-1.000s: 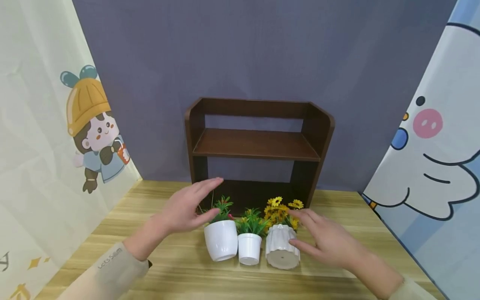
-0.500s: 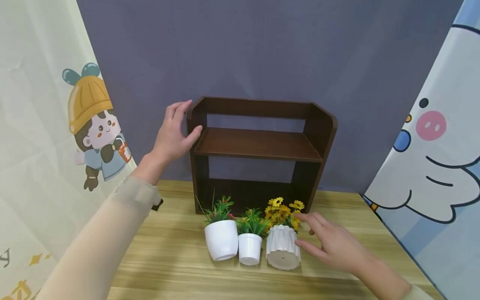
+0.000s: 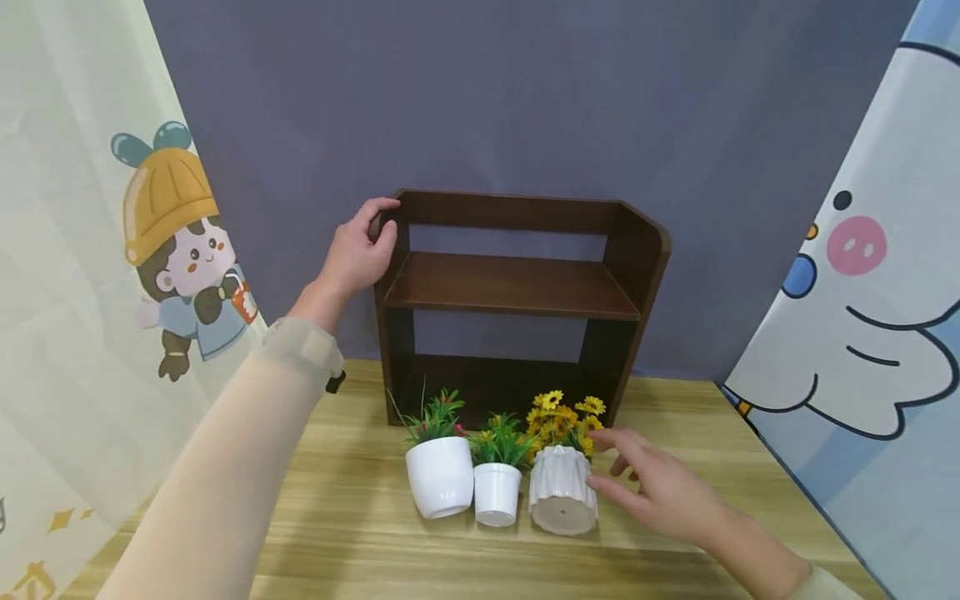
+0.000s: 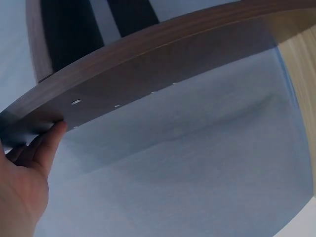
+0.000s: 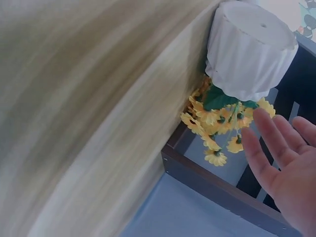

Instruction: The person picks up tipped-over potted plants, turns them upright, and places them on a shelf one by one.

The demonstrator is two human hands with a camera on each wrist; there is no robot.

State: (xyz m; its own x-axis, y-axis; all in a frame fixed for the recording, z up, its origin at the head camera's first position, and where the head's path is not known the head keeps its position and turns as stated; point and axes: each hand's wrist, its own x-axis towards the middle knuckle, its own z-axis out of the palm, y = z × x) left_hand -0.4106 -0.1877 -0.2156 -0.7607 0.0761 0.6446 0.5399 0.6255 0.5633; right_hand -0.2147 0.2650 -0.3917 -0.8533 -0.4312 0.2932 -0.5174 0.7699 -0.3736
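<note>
A dark brown two-tier wooden shelf (image 3: 517,283) stands against the back wall. My left hand (image 3: 360,250) grips the upper corner of its left side panel, thumb toward the inside; in the left wrist view the fingers are partly hidden at the panel (image 4: 123,89). Three potted plants lie tipped in front of the shelf: a larger smooth white pot (image 3: 438,479), a small white pot (image 3: 497,496) and a fluted white pot (image 3: 562,492) with yellow flowers (image 5: 217,121). Beside the fluted pot, my right hand (image 3: 663,492) holds nothing, its fingers loosely bent near the flowers.
A light wood-grain table (image 3: 375,550) carries everything. Behind it hangs a grey-blue cloth wall (image 3: 517,100). Printed cartoon panels close in the left side (image 3: 60,275) and the right side (image 3: 900,350).
My left hand has risen from beside the larger white pot to the shelf's upper left corner and taken hold of it. The right hand stays by the fluted pot, nearly still.
</note>
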